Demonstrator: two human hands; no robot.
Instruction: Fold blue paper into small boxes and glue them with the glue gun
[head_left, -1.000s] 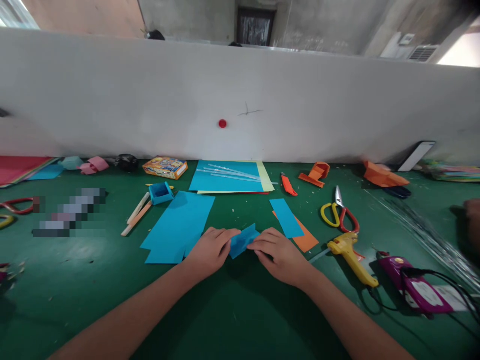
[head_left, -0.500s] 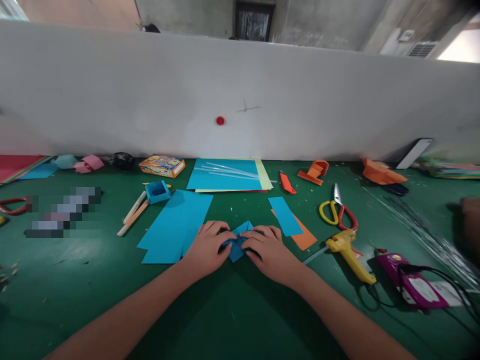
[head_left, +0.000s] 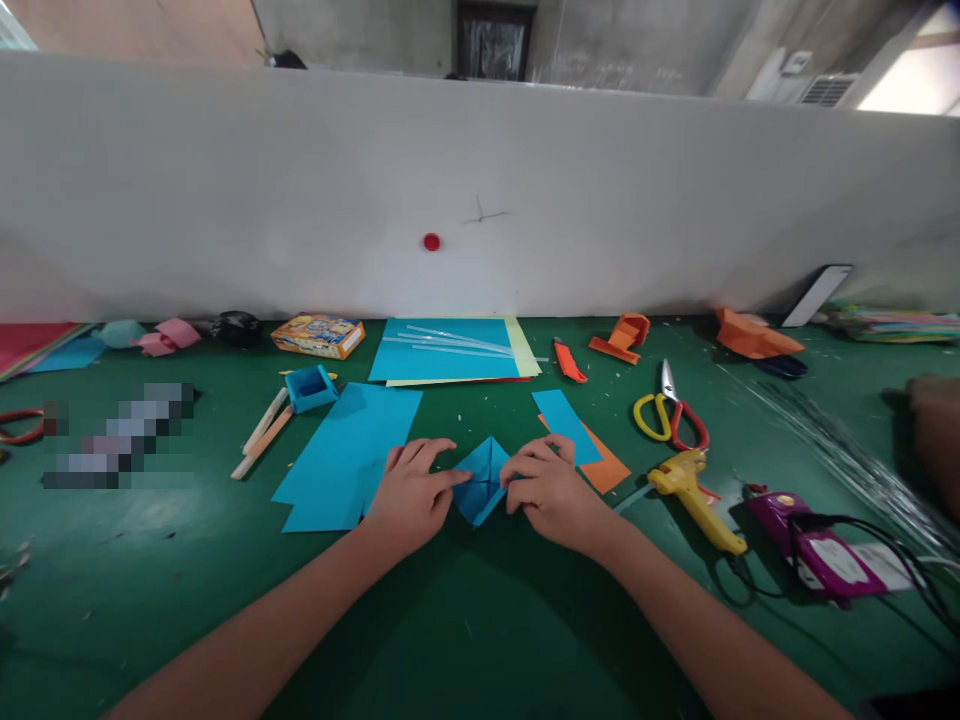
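A small folded piece of blue paper (head_left: 481,480) lies on the green table (head_left: 465,610) between my hands. It shows creases and a pointed upper and lower tip. My left hand (head_left: 411,492) pinches its left edge with fingertips pressed on it. My right hand (head_left: 546,487) pinches its right edge the same way. A large blue sheet (head_left: 345,455) lies just left of my left hand. A blue strip (head_left: 564,420) over an orange piece (head_left: 609,470) lies just right of my right hand.
Scissors (head_left: 670,415), a yellow glue gun (head_left: 694,497) and a purple device with cables (head_left: 806,545) lie to the right. An orange cutter (head_left: 568,362), glue sticks on blue paper (head_left: 450,350), a small blue box (head_left: 310,386), a white partition (head_left: 480,190). Another person's hand (head_left: 934,420) at far right.
The blue piece has gone from a flat strip to a creased, pointed shape. My hands have drawn slightly apart, and each still holds one side of it.
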